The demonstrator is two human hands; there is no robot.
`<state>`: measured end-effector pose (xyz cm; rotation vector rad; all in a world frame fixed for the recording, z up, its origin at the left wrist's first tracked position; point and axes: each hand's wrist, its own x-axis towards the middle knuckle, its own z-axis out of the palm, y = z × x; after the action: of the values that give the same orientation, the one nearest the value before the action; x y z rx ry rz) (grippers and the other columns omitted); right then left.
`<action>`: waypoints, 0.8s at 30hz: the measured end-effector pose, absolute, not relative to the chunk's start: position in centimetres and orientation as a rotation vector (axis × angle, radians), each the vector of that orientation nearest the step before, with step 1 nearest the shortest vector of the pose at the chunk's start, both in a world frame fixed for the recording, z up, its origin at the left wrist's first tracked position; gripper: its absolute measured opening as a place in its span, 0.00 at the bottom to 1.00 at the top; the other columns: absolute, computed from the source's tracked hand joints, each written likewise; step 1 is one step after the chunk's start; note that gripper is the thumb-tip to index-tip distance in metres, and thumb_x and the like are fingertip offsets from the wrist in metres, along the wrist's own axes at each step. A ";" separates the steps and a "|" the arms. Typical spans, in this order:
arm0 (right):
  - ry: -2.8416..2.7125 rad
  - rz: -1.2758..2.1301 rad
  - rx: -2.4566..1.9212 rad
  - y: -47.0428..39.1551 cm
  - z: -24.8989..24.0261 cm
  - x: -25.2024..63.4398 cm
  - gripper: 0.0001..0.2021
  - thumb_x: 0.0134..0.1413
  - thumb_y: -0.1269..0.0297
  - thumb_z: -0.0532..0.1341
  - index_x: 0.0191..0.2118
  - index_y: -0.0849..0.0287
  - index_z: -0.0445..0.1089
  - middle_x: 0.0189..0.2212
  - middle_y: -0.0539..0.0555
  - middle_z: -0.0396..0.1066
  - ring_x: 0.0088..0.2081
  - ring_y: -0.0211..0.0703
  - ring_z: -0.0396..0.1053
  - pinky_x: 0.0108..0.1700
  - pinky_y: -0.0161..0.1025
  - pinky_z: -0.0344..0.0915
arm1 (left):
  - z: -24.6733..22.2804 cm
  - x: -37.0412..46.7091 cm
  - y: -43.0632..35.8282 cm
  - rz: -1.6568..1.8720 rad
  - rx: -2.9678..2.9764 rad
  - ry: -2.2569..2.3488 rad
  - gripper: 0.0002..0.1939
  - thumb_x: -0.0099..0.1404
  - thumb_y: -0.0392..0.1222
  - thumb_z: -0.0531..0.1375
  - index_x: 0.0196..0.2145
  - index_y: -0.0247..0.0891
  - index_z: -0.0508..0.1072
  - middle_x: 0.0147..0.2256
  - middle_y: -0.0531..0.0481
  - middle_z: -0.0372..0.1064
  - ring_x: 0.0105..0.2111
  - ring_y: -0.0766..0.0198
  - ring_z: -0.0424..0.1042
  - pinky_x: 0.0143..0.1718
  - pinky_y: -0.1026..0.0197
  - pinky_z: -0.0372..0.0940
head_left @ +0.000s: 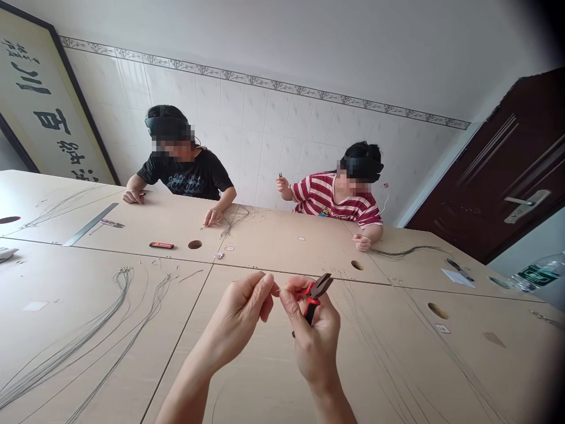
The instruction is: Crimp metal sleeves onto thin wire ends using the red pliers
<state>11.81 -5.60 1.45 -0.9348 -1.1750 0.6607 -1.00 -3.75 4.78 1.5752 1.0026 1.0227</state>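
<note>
Above the near table, my left hand (249,312) is closed in a pinch, thumb against the curled fingers. Between the two hands shows a short bit of thin wire (279,290), its ends hidden by the fingertips. My right hand (311,330) pinches at the wire with thumb and forefinger. Tucked in the same palm are pliers (320,287) with red and black handles, their dark jaws pointing up and away from the wire. To the left lies a bundle of long thin wires (117,306) with small metal bits at the ends, beside a smaller bundle (152,306).
Across the joined tables (247,365) sit a person in a black shirt (185,174) and a person in a striped shirt (329,191). A steel ruler (91,224), a red-and-black box cutter-like item (161,245), more wires (375,347) and a plastic bottle (538,272) lie around.
</note>
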 end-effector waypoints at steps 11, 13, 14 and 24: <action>-1.134 0.637 -0.945 -5.3 1.4 11.4 0.08 0.57 0.59 0.64 0.38 0.56 0.71 0.30 0.50 0.70 0.30 0.39 0.67 0.34 0.37 0.67 | 4.9 -0.8 -3.8 1.061 1.414 0.912 0.22 0.69 0.55 0.53 0.24 0.37 0.63 0.20 0.59 0.45 0.21 0.70 0.44 0.22 0.63 0.41; -1.125 0.626 -0.940 -5.2 1.4 11.5 0.08 0.57 0.59 0.64 0.38 0.57 0.71 0.29 0.50 0.69 0.30 0.39 0.66 0.33 0.37 0.66 | 4.9 -0.9 -3.8 1.042 1.425 0.918 0.22 0.70 0.55 0.52 0.25 0.37 0.64 0.19 0.59 0.46 0.21 0.70 0.45 0.22 0.63 0.41; -1.121 0.618 -0.939 -5.2 1.5 11.6 0.08 0.57 0.59 0.64 0.37 0.57 0.71 0.29 0.50 0.69 0.29 0.39 0.66 0.32 0.37 0.66 | 4.9 -0.8 -3.8 1.027 1.435 0.914 0.22 0.70 0.56 0.51 0.25 0.37 0.64 0.19 0.59 0.46 0.21 0.70 0.45 0.23 0.63 0.41; -1.109 0.623 -0.916 -5.0 1.9 11.6 0.07 0.56 0.60 0.64 0.36 0.57 0.70 0.27 0.49 0.69 0.28 0.38 0.66 0.30 0.36 0.65 | 4.5 -0.7 -3.6 0.984 1.471 0.924 0.23 0.69 0.59 0.50 0.28 0.37 0.67 0.20 0.59 0.50 0.21 0.70 0.46 0.23 0.63 0.42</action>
<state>11.56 -5.01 1.87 -0.9163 -1.1090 0.6230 -0.70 -3.65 4.46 1.4712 0.9236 0.9845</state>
